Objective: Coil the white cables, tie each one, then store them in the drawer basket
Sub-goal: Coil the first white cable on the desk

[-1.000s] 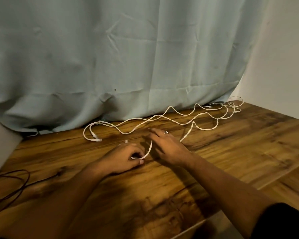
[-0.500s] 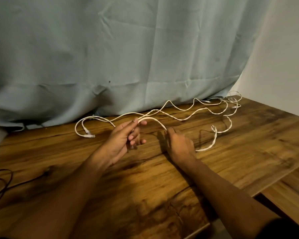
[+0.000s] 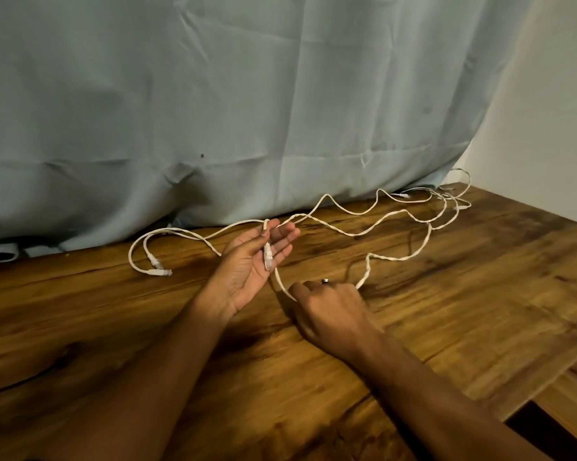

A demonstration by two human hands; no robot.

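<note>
Long white cables with plug ends lie in loose waves across the wooden table, from the left to the far right corner. My left hand is raised, palm up, pinching one cable near its plug end; the plug hangs over my palm. That cable runs down in a short arc to my right hand, which rests on the table and grips it, then continues right. Two more plugs lie at the left. No drawer basket is in view.
A pale blue curtain hangs along the table's back edge. A white wall stands at the right. The table's front right edge drops to a lower wooden surface.
My left hand has turned palm up with the plug end over it. My right hand has slid along the cable and drawn it into a short arc. The view has shifted slightly.
</note>
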